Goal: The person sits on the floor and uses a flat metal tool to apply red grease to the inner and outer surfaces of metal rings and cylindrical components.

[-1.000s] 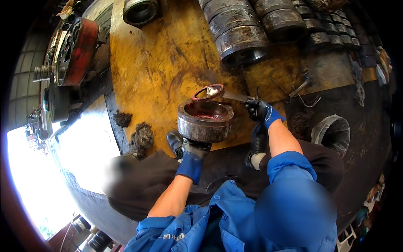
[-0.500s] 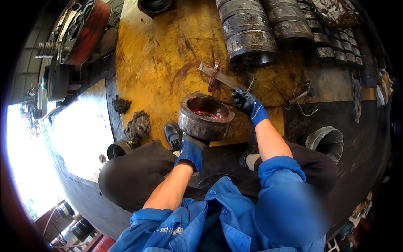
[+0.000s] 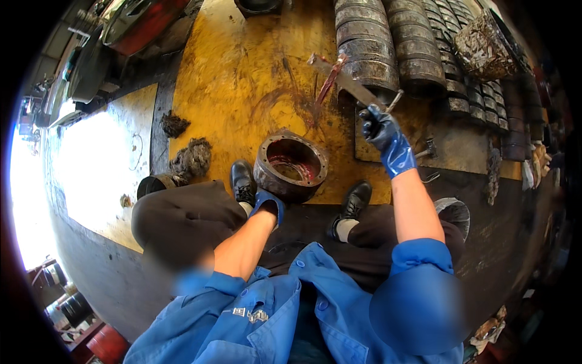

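Round metal housing (image 3: 274, 178), bore upward, against left hand (image 3: 270, 202), the nearer; grip impossible to tell, fingers hidden. Clenched in right hand (image 3: 381, 128), forward-right of housing: flat bar (image 3: 359, 91), long axis running forward-left, bearing red-smeared ring (image 3: 330, 77).

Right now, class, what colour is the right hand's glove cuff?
Blue; the glove cuff shows best in the head view.

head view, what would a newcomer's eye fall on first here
Probably the bright yellow sheet, spread across the upper middle. Then the thick metal ring near the centre, smeared red inside, and the red-smeared hoop crossing the flat bar in the right hand's grip. Rows of grimy cylinders stand out at the upper right.
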A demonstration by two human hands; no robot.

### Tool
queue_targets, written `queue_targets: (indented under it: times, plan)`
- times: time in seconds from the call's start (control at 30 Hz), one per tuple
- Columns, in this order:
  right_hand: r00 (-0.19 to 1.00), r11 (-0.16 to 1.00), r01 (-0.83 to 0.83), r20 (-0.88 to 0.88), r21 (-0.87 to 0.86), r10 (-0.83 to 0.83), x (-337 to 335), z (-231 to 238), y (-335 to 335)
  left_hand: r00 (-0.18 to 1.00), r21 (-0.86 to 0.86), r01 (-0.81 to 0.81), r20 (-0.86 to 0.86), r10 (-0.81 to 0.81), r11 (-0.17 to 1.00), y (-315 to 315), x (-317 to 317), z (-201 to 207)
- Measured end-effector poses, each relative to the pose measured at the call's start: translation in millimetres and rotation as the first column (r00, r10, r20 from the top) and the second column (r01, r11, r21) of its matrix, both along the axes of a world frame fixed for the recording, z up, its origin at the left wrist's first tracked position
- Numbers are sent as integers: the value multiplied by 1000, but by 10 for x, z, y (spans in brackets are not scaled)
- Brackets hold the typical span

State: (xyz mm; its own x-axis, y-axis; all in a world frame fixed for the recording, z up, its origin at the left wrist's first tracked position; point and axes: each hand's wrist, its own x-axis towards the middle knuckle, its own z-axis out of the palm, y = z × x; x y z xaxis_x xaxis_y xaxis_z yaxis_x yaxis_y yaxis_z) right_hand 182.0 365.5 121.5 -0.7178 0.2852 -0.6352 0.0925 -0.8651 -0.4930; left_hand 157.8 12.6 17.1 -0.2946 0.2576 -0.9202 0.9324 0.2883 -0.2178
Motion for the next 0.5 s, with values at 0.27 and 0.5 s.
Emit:
queue_targets:
  times: [0.27,0.5]
  plan:
    - [989,973,-44,-126,226,74,317,1191,261,993,-55,-114,29,115,992,27,-3,73]
    - [995,988,64,-85,140,-52,890,1105,321,989,22,-145,3,145,989,345,-117,442]
